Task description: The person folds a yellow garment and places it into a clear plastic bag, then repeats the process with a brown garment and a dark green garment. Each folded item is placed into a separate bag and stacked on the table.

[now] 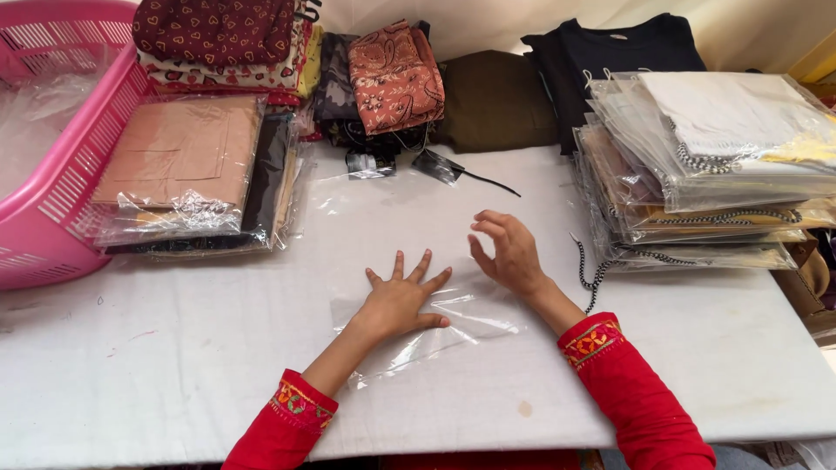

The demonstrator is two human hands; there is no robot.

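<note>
Pressing flat on a clear bag (453, 318), the left hand (399, 300) has its fingers spread wide apart, palm down. The bag lies empty on the white table (174, 365), near the front edge, between the two arms.

Right hand (507, 252): raised just above the bag's far right corner, fingers loosely curled and apart, holding nothing. Both sleeves are red with embroidered cuffs.

Left of the hands: a stack of bagged garments (187, 170), tan on top, dark below. Beside it, at the table's left edge, a pink basket (61, 183) with clear plastic inside.

Far side: folded cloths (396, 74) in maroon, rust print and brown, and a dark shirt (610, 57). Loose black tags (440, 165) lie in front of them.

Right: a taller pile of bagged garments (705, 165), white piece on top, with a black-and-white cord (592, 270) trailing from under it, close to the right wrist.
</note>
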